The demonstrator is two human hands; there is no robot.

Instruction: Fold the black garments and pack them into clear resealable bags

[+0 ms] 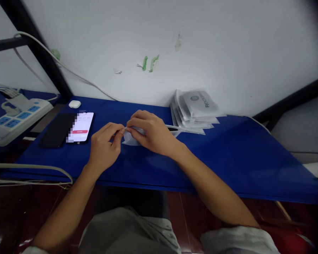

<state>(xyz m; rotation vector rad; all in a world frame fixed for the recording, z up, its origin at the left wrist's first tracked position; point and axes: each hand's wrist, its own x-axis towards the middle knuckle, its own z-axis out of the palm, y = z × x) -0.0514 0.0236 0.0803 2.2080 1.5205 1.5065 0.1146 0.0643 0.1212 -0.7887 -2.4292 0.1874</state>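
Over the blue table, my left hand (106, 145) and my right hand (154, 134) meet, both closed at the fingertips on the upper edge of a frosted plastic zip bag (131, 140). The bag's mouth gapes a little to the right of my right hand, showing something dark inside. Much of the bag is hidden behind my right hand. Just behind it, against the wall, stands a stack of similar frosted bags (198, 106) with dark lettering on the top one.
To the left lie a lit phone (82, 127), a dark phone-like slab (58, 130) and a white earbud case (74, 104). Farther left is a white power strip (23, 116) with cables. Black frame bars (46, 53) flank the blue table (241, 158).
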